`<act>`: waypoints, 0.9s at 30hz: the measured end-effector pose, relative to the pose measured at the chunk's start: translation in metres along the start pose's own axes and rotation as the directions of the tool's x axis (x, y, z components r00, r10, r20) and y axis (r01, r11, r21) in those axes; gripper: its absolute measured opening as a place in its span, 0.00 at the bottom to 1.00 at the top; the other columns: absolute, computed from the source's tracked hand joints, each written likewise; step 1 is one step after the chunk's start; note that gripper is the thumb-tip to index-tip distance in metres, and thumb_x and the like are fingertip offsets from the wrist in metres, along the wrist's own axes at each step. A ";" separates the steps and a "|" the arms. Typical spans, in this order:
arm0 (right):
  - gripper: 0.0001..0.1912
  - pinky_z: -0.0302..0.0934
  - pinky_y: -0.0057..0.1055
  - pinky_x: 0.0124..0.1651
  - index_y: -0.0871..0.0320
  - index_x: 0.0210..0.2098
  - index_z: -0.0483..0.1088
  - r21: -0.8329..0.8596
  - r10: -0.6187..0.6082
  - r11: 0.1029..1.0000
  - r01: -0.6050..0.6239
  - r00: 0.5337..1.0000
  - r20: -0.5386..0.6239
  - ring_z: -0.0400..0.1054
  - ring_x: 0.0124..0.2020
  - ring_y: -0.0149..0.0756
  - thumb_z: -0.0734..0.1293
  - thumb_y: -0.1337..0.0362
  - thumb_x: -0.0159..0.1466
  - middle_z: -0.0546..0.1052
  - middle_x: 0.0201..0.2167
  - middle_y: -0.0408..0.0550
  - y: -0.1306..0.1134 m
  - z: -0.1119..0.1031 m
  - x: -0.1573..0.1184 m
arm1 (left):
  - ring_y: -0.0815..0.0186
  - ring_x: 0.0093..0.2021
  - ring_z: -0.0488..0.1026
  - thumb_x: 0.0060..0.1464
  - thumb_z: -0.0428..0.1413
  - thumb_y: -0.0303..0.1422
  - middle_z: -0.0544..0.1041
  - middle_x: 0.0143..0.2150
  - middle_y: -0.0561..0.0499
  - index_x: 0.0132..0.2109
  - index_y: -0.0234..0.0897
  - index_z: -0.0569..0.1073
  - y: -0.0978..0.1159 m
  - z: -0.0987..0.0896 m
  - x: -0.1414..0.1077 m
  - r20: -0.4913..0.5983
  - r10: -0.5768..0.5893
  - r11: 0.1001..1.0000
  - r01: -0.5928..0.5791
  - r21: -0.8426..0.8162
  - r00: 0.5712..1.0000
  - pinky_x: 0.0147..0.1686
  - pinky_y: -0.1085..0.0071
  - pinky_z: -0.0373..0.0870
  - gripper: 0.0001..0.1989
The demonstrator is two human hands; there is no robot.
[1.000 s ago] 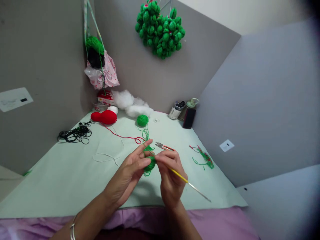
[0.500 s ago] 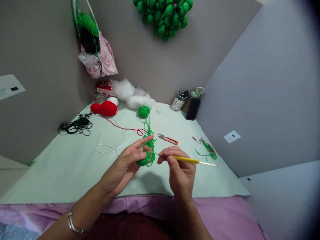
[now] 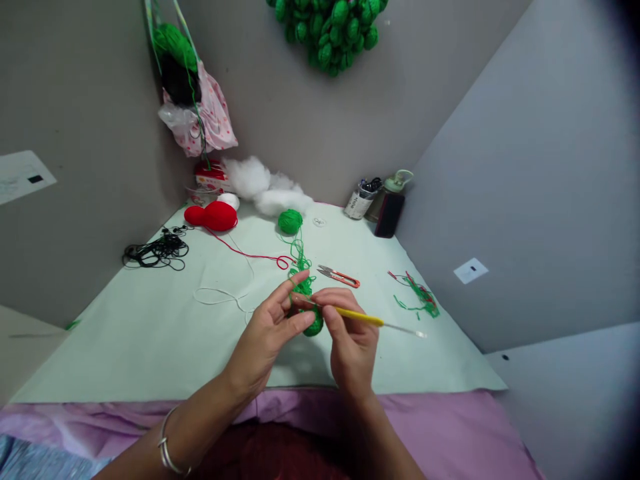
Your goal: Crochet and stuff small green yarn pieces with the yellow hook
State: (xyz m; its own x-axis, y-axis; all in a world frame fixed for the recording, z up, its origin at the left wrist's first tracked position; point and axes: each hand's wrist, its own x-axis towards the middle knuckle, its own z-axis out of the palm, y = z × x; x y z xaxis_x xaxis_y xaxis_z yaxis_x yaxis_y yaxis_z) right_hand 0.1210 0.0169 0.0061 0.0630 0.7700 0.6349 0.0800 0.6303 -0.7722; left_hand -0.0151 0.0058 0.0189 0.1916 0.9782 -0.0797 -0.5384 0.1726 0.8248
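My left hand [image 3: 273,330] pinches a small green crocheted piece [image 3: 314,324] between thumb and fingers, its index finger raised with green yarn over it. Closed round the yellow handle of a crochet hook [image 3: 359,316] is my right hand [image 3: 353,343]. The hook's thin tip points left and reaches the fingers of my left hand at the top of the piece. Loose green yarn runs from behind my left hand up to a green ball [image 3: 290,221]. The far metal end of the hook sticks out to the right.
Thread snips [image 3: 340,276] lie beyond my hands. Red yarn [image 3: 217,216], black cord [image 3: 157,250] and white stuffing [image 3: 250,179] are on the left and back. Yarn scraps [image 3: 423,297], a phone [image 3: 389,215] and a pen holder [image 3: 360,200] are on the right.
Both hands have come closer together, my left hand moving right and my right hand slightly left. The hook's tip has moved left to my left fingers, and the green piece has shifted right.
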 end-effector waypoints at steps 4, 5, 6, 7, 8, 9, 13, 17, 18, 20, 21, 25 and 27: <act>0.12 0.75 0.37 0.44 0.51 0.44 0.81 -0.171 -0.083 0.981 0.086 0.996 0.024 0.77 0.43 0.38 0.67 0.71 0.70 0.80 0.39 0.48 0.003 -0.001 -0.002 | 0.63 0.48 0.73 0.54 0.69 0.33 0.80 0.43 0.50 0.71 0.41 0.67 -0.002 0.002 0.002 -0.036 0.002 1.000 -0.002 -0.005 0.999 0.53 0.67 0.66 0.39; 0.14 0.75 0.38 0.44 0.49 0.47 0.81 -0.279 -0.165 0.946 0.166 0.986 0.027 0.76 0.43 0.39 0.67 0.72 0.70 0.80 0.41 0.49 0.005 0.000 -0.005 | 0.63 0.47 0.73 0.54 0.69 0.33 0.80 0.43 0.50 0.70 0.41 0.68 -0.002 0.003 0.002 -0.047 -0.006 1.000 0.005 -0.015 0.999 0.53 0.66 0.66 0.38; 0.18 0.75 0.38 0.43 0.47 0.50 0.81 -0.381 -0.256 0.891 0.247 0.966 0.027 0.76 0.44 0.39 0.68 0.73 0.69 0.80 0.43 0.50 0.007 0.001 -0.008 | 0.63 0.47 0.73 0.54 0.69 0.33 0.80 0.42 0.51 0.69 0.41 0.69 -0.003 0.003 0.002 -0.055 -0.017 0.999 0.015 -0.031 0.998 0.54 0.66 0.66 0.37; 0.21 0.75 0.39 0.43 0.45 0.53 0.80 -0.451 -0.337 0.837 0.310 0.941 0.022 0.76 0.44 0.40 0.69 0.75 0.68 0.80 0.44 0.50 0.008 0.003 -0.011 | 0.63 0.46 0.73 0.53 0.69 0.33 0.80 0.42 0.51 0.68 0.40 0.70 -0.003 0.004 0.002 -0.055 -0.032 0.998 0.029 -0.051 0.998 0.54 0.66 0.65 0.36; 0.24 0.75 0.38 0.42 0.43 0.55 0.79 -0.480 -0.390 0.806 0.346 0.921 0.009 0.76 0.44 0.40 0.69 0.76 0.67 0.79 0.45 0.50 0.008 0.004 -0.014 | 0.64 0.46 0.73 0.53 0.69 0.34 0.80 0.42 0.51 0.67 0.40 0.71 -0.003 0.004 0.002 -0.048 -0.047 0.997 0.044 -0.069 0.998 0.55 0.66 0.64 0.35; 0.25 0.75 0.38 0.42 0.43 0.56 0.79 -0.469 -0.400 0.810 0.351 0.916 -0.005 0.75 0.43 0.39 0.69 0.77 0.67 0.79 0.45 0.50 0.008 0.005 -0.015 | 0.64 0.46 0.73 0.53 0.69 0.34 0.80 0.43 0.51 0.66 0.41 0.72 -0.002 0.003 0.002 -0.036 -0.059 0.995 0.056 -0.078 0.998 0.55 0.66 0.64 0.34; 0.21 0.75 0.35 0.41 0.44 0.52 0.80 -0.251 -0.210 0.945 0.211 0.977 0.031 0.76 0.41 0.36 0.68 0.76 0.69 0.77 0.43 0.48 0.002 0.002 -0.013 | 0.62 0.47 0.71 0.51 0.70 0.34 0.78 0.42 0.50 0.64 0.41 0.75 0.004 -0.003 0.003 0.042 -0.081 0.995 0.083 -0.060 0.996 0.53 0.65 0.62 0.33; 0.15 0.73 0.34 0.40 0.48 0.48 0.81 -0.081 -0.086 0.993 0.091 0.994 0.067 0.75 0.39 0.36 0.67 0.73 0.70 0.79 0.38 0.47 -0.003 -0.011 -0.006 | 0.62 0.46 0.71 0.51 0.70 0.35 0.77 0.42 0.49 0.64 0.40 0.74 0.011 -0.010 0.006 0.084 -0.125 0.989 0.131 -0.065 0.989 0.51 0.65 0.62 0.34; 0.14 0.72 0.34 0.39 0.49 0.47 0.81 -0.056 -0.066 0.996 0.070 0.996 0.061 0.75 0.38 0.36 0.67 0.72 0.70 0.79 0.37 0.46 -0.004 -0.013 -0.004 | 0.63 0.44 0.70 0.51 0.70 0.35 0.77 0.41 0.49 0.66 0.39 0.73 0.012 -0.011 0.006 0.078 -0.122 0.990 0.127 -0.056 0.989 0.50 0.65 0.63 0.35; 0.11 0.71 0.34 0.38 0.51 0.45 0.81 -0.031 -0.042 0.999 0.044 0.996 0.073 0.74 0.37 0.36 0.67 0.71 0.70 0.79 0.35 0.46 -0.005 -0.016 -0.002 | 0.65 0.42 0.70 0.52 0.69 0.34 0.76 0.39 0.50 0.68 0.39 0.70 0.012 -0.011 0.006 0.061 -0.085 0.996 0.086 -0.017 0.995 0.47 0.67 0.63 0.37; 0.11 0.71 0.34 0.38 0.51 0.44 0.81 -0.034 -0.038 0.999 0.041 0.995 0.093 0.74 0.37 0.35 0.67 0.71 0.70 0.79 0.35 0.46 -0.005 -0.016 -0.001 | 0.65 0.41 0.69 0.53 0.69 0.33 0.75 0.38 0.51 0.70 0.38 0.68 0.011 -0.010 0.006 0.052 -0.056 0.998 0.055 0.006 0.997 0.46 0.67 0.63 0.39; 0.13 0.72 0.33 0.38 0.50 0.47 0.81 -0.184 -0.141 0.970 0.161 0.983 0.114 0.75 0.37 0.35 0.68 0.73 0.69 0.78 0.37 0.47 -0.004 -0.006 -0.005 | 0.66 0.42 0.69 0.55 0.67 0.32 0.74 0.40 0.52 0.72 0.41 0.63 0.002 -0.006 0.002 -0.011 0.047 0.998 -0.046 0.049 0.999 0.47 0.68 0.65 0.40; 0.17 0.73 0.34 0.38 0.48 0.49 0.80 -0.289 -0.235 0.926 0.244 0.970 0.066 0.75 0.38 0.35 0.68 0.75 0.68 0.77 0.38 0.48 -0.001 0.001 -0.010 | 0.66 0.42 0.70 0.56 0.67 0.33 0.74 0.40 0.53 0.71 0.43 0.65 -0.001 -0.004 -0.001 -0.037 0.070 0.997 -0.068 0.039 0.997 0.47 0.68 0.65 0.38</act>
State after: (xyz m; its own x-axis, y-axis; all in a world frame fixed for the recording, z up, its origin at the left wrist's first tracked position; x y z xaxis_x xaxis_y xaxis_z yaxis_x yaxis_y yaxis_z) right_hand 0.1197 0.0087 0.0005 -0.0232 0.6048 0.7961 0.3771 0.7428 -0.5533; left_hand -0.0181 0.0053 0.0160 0.1229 0.9915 -0.0430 -0.5179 0.1010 0.8494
